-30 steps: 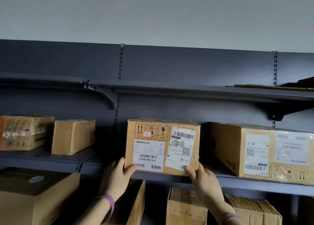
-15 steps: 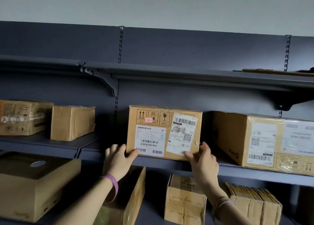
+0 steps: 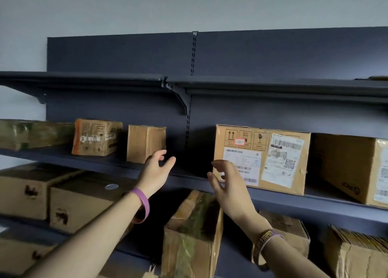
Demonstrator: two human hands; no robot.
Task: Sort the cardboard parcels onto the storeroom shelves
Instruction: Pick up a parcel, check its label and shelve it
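A cardboard parcel [image 3: 273, 151] with two white shipping labels stands on the middle dark shelf [image 3: 273, 197], its face to me. My right hand [image 3: 227, 185] hovers in front of its lower left corner with fingers spread, holding nothing. My left hand [image 3: 156, 170] is open in the gap to the left of the parcel, just right of a small plain box [image 3: 144, 143]. Neither hand touches a parcel.
Left on the same shelf sit an orange-taped box [image 3: 96, 137] and a long flat parcel [image 3: 31, 133]. A large taped box [image 3: 352, 166] stands at the right. The lower shelf holds several boxes [image 3: 193, 235]. The top shelf [image 3: 273, 86] runs overhead.
Both hands have let go of the labelled parcel and drawn back off it. My view has swung left, so the parcel now sits to the right of my hands.
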